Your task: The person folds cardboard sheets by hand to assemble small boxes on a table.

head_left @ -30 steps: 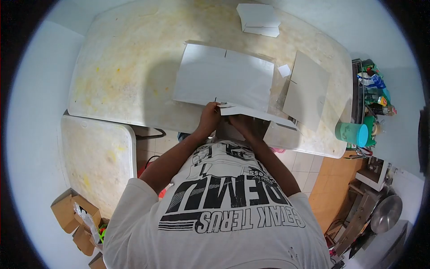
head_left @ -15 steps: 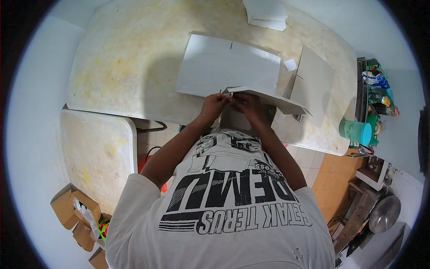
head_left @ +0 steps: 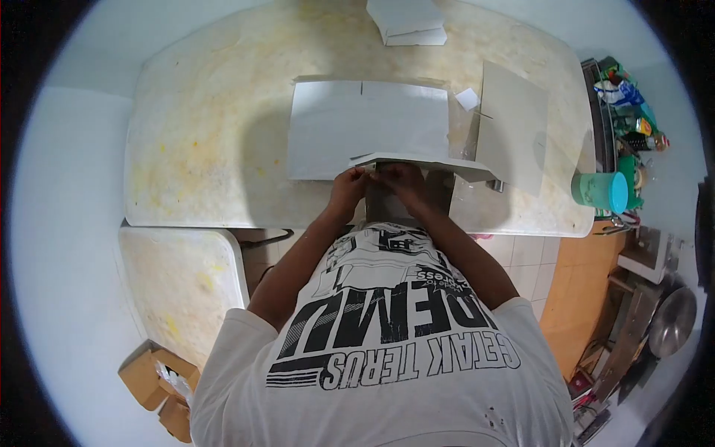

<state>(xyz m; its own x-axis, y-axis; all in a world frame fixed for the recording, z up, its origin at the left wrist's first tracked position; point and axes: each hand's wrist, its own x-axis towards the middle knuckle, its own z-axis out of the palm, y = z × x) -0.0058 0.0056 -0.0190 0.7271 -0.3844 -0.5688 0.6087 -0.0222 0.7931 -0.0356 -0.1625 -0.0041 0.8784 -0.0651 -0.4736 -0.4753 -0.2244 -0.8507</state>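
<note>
Cardboard panel (head_left: 456,168), 12 o'clock over the near side of the tabletop (head_left: 201,134): probably light, stiff, crease-prone, best taken by its edges; left hand (head_left: 348,190) and right hand (head_left: 404,183) pinch its 9 o'clock end.

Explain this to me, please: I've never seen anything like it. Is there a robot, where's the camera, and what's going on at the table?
No robot here: just a person using two bare hands. Every picture comes from one camera worn on the head, looking forward and down, so the person's own shirt fills the lower part.

On the table lie a flat white sheet, a greyish board to its right and a small white square between them. Close to the body, the left hand and right hand meet near the left end of a raised card piece. They seem to hold it, but their exact grip is too small and hidden to make out.
</note>
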